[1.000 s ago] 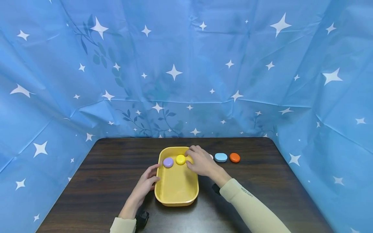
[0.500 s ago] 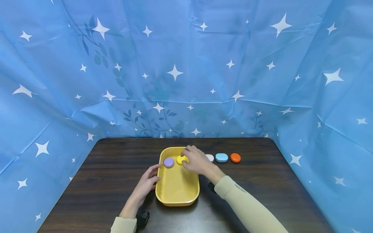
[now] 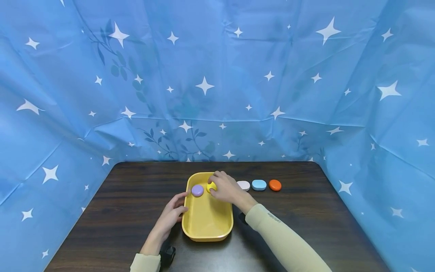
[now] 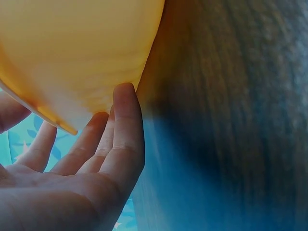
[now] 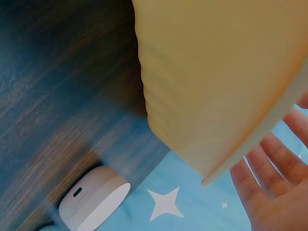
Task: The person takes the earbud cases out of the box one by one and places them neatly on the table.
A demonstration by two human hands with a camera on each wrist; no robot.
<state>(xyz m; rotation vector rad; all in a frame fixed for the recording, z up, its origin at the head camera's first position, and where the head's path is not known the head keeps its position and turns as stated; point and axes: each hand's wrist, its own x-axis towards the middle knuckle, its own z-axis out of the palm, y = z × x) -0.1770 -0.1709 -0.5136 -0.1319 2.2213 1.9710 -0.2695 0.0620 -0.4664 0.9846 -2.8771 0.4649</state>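
Observation:
A yellow tray (image 3: 207, 223) stands on the table, with a purple rounded case (image 3: 197, 190) lying in its far left part. Beside it, my right hand (image 3: 227, 189) reaches over the tray's right rim and pinches a small yellow earbud case (image 3: 210, 187), partly covered by the fingers. In the right wrist view that hand (image 5: 276, 185) goes behind the rim, hiding the case. My left hand (image 3: 168, 213) holds the tray's left side. From the left wrist, several fingers (image 4: 126, 108) touch the outer wall and the thumb passes over the rim.
Right of the tray, a white case (image 3: 243, 185), a light blue case (image 3: 259, 185) and an orange case (image 3: 275, 185) lie in a row on the dark wooden table (image 3: 136, 189). The white case (image 5: 94, 197) shows a small slot. A blue star-patterned curtain (image 3: 217, 94) hangs behind.
My right hand has moved left and closed its fingers around the yellow earbud case, uncovering the white case. My left hand has stayed at the tray.

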